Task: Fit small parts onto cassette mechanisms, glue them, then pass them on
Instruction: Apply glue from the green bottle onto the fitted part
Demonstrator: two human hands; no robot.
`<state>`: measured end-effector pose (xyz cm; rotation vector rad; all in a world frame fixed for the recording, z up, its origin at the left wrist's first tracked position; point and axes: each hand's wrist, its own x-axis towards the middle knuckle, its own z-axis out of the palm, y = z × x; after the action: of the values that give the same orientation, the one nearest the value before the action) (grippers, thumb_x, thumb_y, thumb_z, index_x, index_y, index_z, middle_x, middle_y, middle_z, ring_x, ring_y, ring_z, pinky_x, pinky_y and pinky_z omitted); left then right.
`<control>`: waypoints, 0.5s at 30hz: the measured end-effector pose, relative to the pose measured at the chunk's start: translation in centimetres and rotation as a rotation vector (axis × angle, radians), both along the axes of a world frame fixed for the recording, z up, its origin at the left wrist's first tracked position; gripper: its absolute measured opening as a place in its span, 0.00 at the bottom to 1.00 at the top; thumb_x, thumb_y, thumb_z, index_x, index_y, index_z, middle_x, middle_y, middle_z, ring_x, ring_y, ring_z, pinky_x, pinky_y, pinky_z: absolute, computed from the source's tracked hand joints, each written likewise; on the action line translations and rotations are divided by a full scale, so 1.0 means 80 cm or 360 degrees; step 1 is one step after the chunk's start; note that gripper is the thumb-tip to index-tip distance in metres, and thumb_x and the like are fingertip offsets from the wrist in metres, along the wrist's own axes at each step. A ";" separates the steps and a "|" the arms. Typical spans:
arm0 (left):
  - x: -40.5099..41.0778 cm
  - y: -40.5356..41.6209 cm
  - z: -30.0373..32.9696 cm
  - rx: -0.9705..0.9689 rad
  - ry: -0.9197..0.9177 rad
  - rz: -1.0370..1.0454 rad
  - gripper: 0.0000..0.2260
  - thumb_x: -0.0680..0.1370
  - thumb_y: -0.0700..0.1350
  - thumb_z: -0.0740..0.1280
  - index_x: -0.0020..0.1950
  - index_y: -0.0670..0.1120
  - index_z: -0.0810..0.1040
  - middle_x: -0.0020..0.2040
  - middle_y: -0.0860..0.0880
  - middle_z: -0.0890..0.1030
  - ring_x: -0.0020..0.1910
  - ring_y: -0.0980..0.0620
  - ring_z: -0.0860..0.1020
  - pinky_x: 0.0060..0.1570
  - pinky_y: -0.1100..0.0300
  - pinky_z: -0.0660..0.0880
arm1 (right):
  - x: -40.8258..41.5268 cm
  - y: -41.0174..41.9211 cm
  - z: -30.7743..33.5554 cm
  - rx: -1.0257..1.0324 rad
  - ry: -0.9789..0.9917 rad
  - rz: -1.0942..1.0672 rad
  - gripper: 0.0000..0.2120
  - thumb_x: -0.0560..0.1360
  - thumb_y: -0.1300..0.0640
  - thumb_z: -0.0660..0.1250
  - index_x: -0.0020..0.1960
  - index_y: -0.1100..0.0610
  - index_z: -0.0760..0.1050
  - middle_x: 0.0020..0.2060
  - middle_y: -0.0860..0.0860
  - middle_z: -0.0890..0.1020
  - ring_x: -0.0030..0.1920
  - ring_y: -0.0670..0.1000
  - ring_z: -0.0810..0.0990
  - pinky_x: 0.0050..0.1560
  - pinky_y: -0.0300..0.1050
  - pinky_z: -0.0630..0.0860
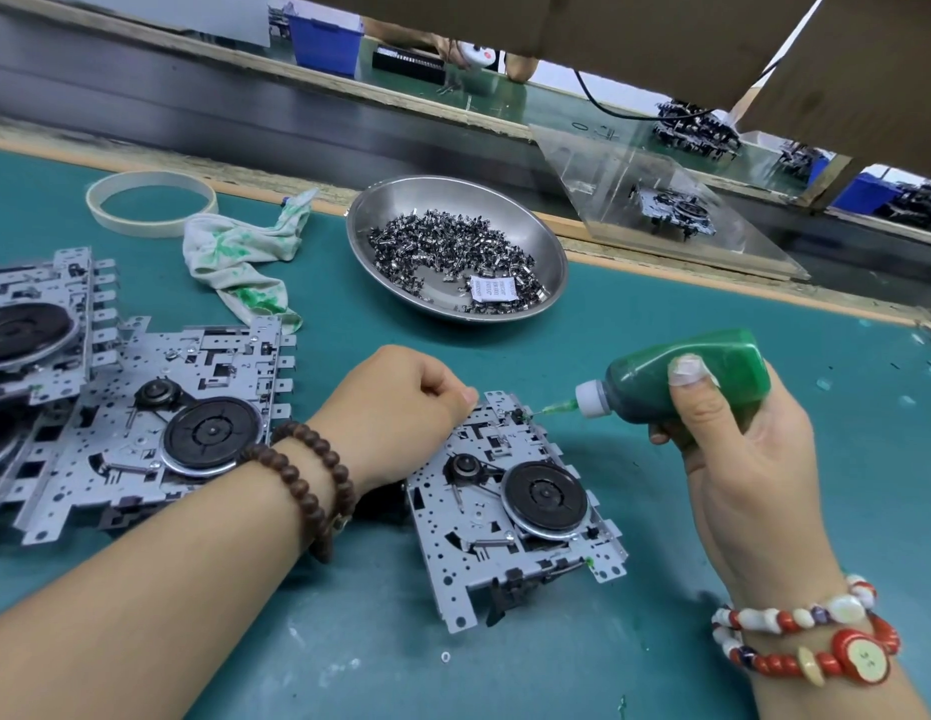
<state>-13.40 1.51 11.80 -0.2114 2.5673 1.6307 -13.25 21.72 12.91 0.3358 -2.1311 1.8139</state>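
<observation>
A metal cassette mechanism (515, 506) with a black flywheel lies on the green mat in front of me. My left hand (396, 407) grips its upper left edge with curled fingers. My right hand (733, 439) holds a green glue bottle (681, 376) on its side, thumb on top. The bottle's thin green nozzle (557, 406) touches a small black part at the mechanism's top edge. A green glue dab shows at the lower right corner (589, 562).
A steel bowl (549, 241) of several small metal parts sits behind. Other mechanisms (157, 433) are stacked at the left. A glue-stained rag (235, 262) and a tape ring (151, 202) lie at the back left. A conveyor belt (193, 111) runs beyond the table edge.
</observation>
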 end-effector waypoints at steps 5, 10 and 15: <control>0.001 0.000 0.000 0.0026 -0.0007 -0.0006 0.10 0.76 0.47 0.67 0.37 0.44 0.81 0.36 0.48 0.82 0.34 0.53 0.75 0.42 0.63 0.71 | 0.000 -0.001 0.000 0.0000 -0.0009 -0.0005 0.27 0.65 0.34 0.69 0.46 0.57 0.75 0.41 0.55 0.82 0.41 0.56 0.78 0.35 0.39 0.73; 0.001 0.000 0.001 0.0025 -0.0013 -0.0010 0.10 0.76 0.47 0.66 0.38 0.44 0.81 0.38 0.47 0.83 0.35 0.52 0.76 0.43 0.62 0.72 | 0.000 -0.001 0.000 -0.0019 -0.0017 0.0020 0.29 0.65 0.34 0.69 0.47 0.60 0.75 0.43 0.59 0.81 0.41 0.56 0.78 0.35 0.39 0.73; 0.001 0.000 0.001 0.0027 -0.0021 -0.0011 0.10 0.76 0.47 0.66 0.38 0.44 0.81 0.37 0.49 0.82 0.36 0.52 0.76 0.43 0.62 0.72 | 0.001 -0.003 0.000 -0.0030 -0.0024 0.0029 0.26 0.65 0.34 0.69 0.46 0.56 0.75 0.40 0.52 0.82 0.40 0.52 0.78 0.35 0.38 0.73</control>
<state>-13.35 1.48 11.84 -0.2111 2.5403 1.6425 -13.19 21.51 12.93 0.3393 -2.1265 1.8510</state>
